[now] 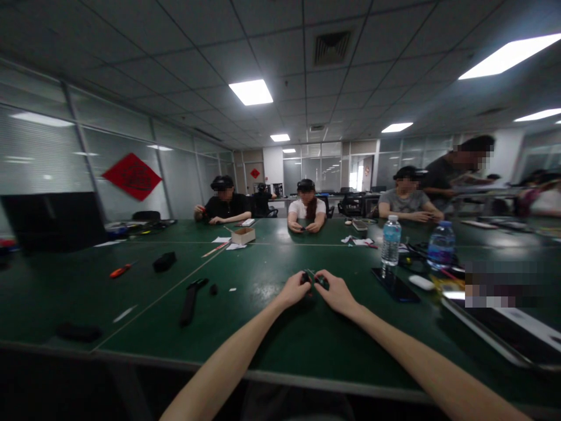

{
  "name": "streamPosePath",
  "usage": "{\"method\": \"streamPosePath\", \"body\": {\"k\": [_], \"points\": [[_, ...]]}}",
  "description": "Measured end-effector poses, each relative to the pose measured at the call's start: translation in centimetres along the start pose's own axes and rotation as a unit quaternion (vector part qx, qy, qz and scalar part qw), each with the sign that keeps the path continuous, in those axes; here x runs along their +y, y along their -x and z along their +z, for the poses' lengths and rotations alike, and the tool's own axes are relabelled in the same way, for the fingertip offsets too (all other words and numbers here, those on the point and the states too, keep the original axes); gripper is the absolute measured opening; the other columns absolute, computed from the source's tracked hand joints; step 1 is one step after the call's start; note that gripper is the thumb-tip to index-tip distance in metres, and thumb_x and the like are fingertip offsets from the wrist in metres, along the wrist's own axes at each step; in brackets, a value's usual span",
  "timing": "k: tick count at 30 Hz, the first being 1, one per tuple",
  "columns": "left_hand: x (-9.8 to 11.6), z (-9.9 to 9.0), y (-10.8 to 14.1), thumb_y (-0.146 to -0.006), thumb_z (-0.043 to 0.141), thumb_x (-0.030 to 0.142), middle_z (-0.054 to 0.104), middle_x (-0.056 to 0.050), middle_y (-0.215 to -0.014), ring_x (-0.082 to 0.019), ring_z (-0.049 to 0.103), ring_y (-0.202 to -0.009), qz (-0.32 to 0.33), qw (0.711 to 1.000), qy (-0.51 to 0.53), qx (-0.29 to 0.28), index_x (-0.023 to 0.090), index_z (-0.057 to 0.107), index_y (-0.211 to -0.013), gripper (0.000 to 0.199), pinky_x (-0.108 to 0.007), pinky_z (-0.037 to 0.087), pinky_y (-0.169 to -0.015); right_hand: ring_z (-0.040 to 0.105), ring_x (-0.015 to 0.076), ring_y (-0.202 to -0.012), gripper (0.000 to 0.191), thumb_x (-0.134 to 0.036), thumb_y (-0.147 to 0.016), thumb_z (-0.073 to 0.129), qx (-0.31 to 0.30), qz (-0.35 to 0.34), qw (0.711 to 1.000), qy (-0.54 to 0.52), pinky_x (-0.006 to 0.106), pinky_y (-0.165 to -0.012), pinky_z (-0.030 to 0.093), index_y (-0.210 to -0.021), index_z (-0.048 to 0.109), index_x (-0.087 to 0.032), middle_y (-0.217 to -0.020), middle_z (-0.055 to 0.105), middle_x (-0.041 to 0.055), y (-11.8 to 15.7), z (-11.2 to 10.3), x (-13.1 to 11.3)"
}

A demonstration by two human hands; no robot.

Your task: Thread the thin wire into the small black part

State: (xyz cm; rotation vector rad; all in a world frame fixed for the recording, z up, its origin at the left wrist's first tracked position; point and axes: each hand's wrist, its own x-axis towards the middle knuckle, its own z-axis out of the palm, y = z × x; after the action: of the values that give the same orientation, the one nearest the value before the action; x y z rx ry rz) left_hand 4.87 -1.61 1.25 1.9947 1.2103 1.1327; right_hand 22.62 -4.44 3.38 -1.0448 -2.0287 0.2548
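Observation:
Both of my hands meet over the green table, straight ahead of me. My left hand is closed on a small black object, thumb on top. Close beside it, my right hand has its fingers curled round another small dark object. Thin pale strands show between the two objects; I cannot tell what they are or whether the objects are joined. The undersides of both objects are hidden by my fingers.
Left of my hands lie a black handle-like tool, a black block and an orange-handled screwdriver. To the right are water bottles, a phone, a white mouse and a laptop. People sit opposite, near a small box.

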Motion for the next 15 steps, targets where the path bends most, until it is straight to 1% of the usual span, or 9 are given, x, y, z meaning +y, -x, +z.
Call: {"method": "streamPosePath", "body": {"k": [4,8,10,13,15], "points": [[0.03,0.05,0.2,-0.073,0.048,0.017,0.064,-0.003,-0.078,-0.012,0.059,-0.066,0.012,1.0,-0.006,-0.015,0.013,0.058,-0.093,0.022,-0.021,0.043,-0.06,0.057,0.015,-0.073,0.023,-0.03,-0.08,0.051,0.0,-0.004,1.0,-0.028,0.026,-0.069,0.041,-0.101,0.056,-0.022,-0.083,0.062,0.001,0.22,-0.05,-0.49],[0.34,0.03,0.56,-0.076,0.052,0.026,0.066,-0.005,-0.082,-0.013,0.061,-0.063,0.014,0.999,0.013,-0.051,0.013,0.058,-0.099,0.027,-0.022,0.044,-0.058,0.057,0.0152,-0.073,0.026,-0.031,-0.079,0.054,0.007,0.01,0.999,-0.036,0.027,-0.069,0.041,-0.103,0.056,-0.021,-0.083,0.062,0.0012,0.15,-0.16,-0.32],[0.4,0.0,0.69,-0.076,0.054,0.031,0.066,-0.004,-0.077,-0.014,0.061,-0.06,0.008,0.998,0.007,-0.059,0.012,0.058,-0.099,0.03,-0.022,0.044,-0.055,0.057,0.0156,-0.075,0.027,-0.033,-0.078,0.055,0.011,0.01,0.999,-0.04,0.027,-0.07,0.041,-0.102,0.056,-0.021,-0.085,0.062,0.0013,0.1,-0.19,-0.29],[0.34,-0.02,0.78,-0.075,0.056,0.035,0.064,-0.003,-0.067,-0.015,0.061,-0.058,-0.008,0.998,-0.015,-0.053,0.012,0.059,-0.099,0.034,-0.022,0.042,-0.053,0.057,0.0161,-0.078,0.027,-0.034,-0.078,0.055,0.014,0.0,0.999,-0.05,0.027,-0.072,0.041,-0.101,0.057,-0.021,-0.087,0.062,0.0014,0.05,-0.23,-0.37],[0.31,0.0,0.81,-0.074,0.058,0.038,0.064,-0.003,-0.065,-0.015,0.061,-0.058,-0.011,0.998,-0.018,-0.052,0.012,0.059,-0.1,0.036,-0.022,0.042,-0.052,0.057,0.0165,-0.081,0.026,-0.033,-0.078,0.055,0.018,-0.005,0.998,-0.058,0.028,-0.075,0.041,-0.101,0.058,-0.022,-0.09,0.063,0.0015,0.01,-0.25,-0.4]]}}
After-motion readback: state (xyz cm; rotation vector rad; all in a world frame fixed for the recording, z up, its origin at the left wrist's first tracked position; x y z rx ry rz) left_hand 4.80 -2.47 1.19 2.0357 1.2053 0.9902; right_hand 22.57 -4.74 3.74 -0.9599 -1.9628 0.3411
